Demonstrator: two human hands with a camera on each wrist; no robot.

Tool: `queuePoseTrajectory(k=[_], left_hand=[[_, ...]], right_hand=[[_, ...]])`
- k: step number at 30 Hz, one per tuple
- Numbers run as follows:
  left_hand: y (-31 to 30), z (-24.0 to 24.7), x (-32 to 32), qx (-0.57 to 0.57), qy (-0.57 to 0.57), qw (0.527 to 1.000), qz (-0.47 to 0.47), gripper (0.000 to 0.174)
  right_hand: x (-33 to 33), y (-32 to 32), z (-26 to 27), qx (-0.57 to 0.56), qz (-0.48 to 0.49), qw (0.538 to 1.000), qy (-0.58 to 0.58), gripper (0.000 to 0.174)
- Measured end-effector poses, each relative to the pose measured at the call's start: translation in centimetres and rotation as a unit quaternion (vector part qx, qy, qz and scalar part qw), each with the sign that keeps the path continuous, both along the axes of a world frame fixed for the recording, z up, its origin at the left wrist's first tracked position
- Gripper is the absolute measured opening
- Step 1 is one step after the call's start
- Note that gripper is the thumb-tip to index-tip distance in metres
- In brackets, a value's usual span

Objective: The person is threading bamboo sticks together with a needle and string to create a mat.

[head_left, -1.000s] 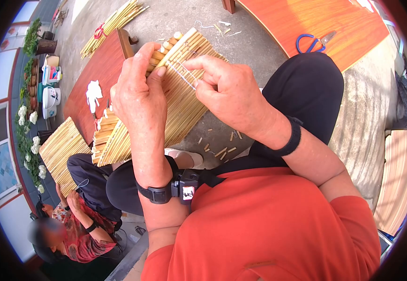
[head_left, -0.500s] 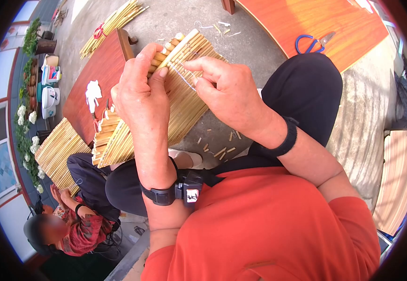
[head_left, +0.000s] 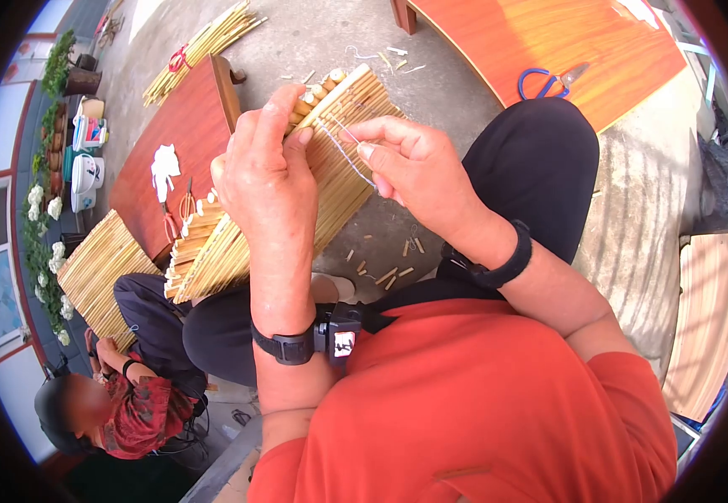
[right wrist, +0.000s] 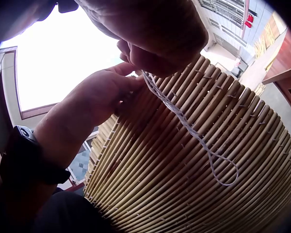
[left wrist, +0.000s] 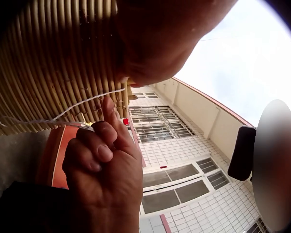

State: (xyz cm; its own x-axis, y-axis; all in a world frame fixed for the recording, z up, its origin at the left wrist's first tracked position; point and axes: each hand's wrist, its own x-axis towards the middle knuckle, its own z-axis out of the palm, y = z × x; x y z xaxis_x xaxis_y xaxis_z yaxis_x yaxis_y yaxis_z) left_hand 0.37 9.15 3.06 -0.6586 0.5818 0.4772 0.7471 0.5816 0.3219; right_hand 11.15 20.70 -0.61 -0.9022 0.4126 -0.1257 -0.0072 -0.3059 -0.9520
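Observation:
A mat of thin reed sticks [head_left: 330, 201] bound with string slants in front of me, its upper edge raised. My left hand [head_left: 267, 168] grips that edge, thumb on the near face and fingers behind. Close to its right, my right hand [head_left: 418, 172] pinches white string [head_left: 349, 158] between thumb and forefinger. From the sticks near my left thumb, the string bows down to my right fingers. In the right wrist view, doubled string [right wrist: 184, 121] hangs over the mat and ends in a loop. Thicker stick ends [head_left: 318, 90] show behind the edge.
Blue-handled scissors [head_left: 553, 82] lie on the right table [head_left: 498, 42]. The left table [head_left: 167, 126] bears white scraps [head_left: 165, 168] and dark-handled tools [head_left: 186, 203]. A reed bundle [head_left: 205, 50] and cut pieces [head_left: 387, 275] lie on the ground. Another person [head_left: 133, 407] sits by a second mat [head_left: 108, 277].
My right hand has drawn slightly right and down from the mat, and the string between now bows wider. My left hand and the mat's edge have shifted a little right and down.

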Motion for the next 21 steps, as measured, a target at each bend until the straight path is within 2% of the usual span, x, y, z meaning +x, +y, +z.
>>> queuePoseTrajectory(k=[4, 10, 12, 13, 15, 18, 21], left_hand=[[-0.1, -0.2, 0.0, 0.000, 0.014, 1.000, -0.007, 0.043], [0.1, 0.0, 1.1, -0.025, 0.037, 0.999, 0.010, 0.042], [0.2, 0.2, 1.6, -0.030, 0.035, 0.999, 0.013, 0.042], [0.2, 0.3, 1.7, -0.035, 0.031, 0.999, 0.015, 0.042], [0.3, -0.2, 0.5, -0.025, 0.040, 0.999, 0.021, 0.041], [0.3, -0.5, -1.1, 0.005, 0.023, 1.000, 0.010, 0.039], [0.4, -0.3, -0.5, 0.006, 0.016, 1.000, -0.001, 0.039]], right_hand=[[-0.2, -0.5, -0.7, -0.015, -0.024, 0.999, 0.036, 0.025], [0.8, -0.8, -1.3, 0.045, -0.043, 0.997, 0.043, 0.028], [1.3, -1.0, -1.3, 0.192, -0.078, 0.978, 0.029, 0.027], [1.7, -1.3, -1.3, 0.191, -0.077, 0.978, 0.029, 0.027], [2.7, -2.2, -1.2, 0.289, -0.081, 0.953, 0.046, 0.025], [3.6, -3.2, -1.1, 0.304, -0.058, 0.950, 0.037, 0.024], [2.3, -1.1, 0.0, 0.297, -0.084, 0.950, 0.034, 0.024]])
